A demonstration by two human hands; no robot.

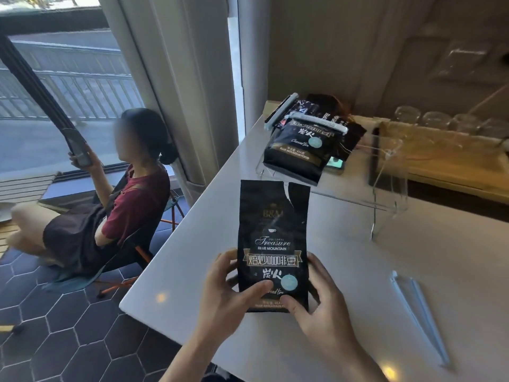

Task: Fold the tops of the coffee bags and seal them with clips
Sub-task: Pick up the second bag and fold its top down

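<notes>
A black coffee bag (272,232) lies flat on the white table (358,271), its top unfolded and pointing away from me. My left hand (234,293) grips its lower left edge, thumb on the front. Its lower right corner sits in my right hand (316,304). A pale blue clip (418,312) lies open on the table to the right, apart from both hands. Further back, a pile of coffee bags (300,150) rests with long pale clips (316,121) across their folded tops.
A clear acrylic stand (385,188) stands behind the bag, under the pile. A wooden tray with upturned glasses (440,122) sits at the back right. A person sits on a chair (110,216) left of the table, holding a phone. The table's left edge runs diagonally.
</notes>
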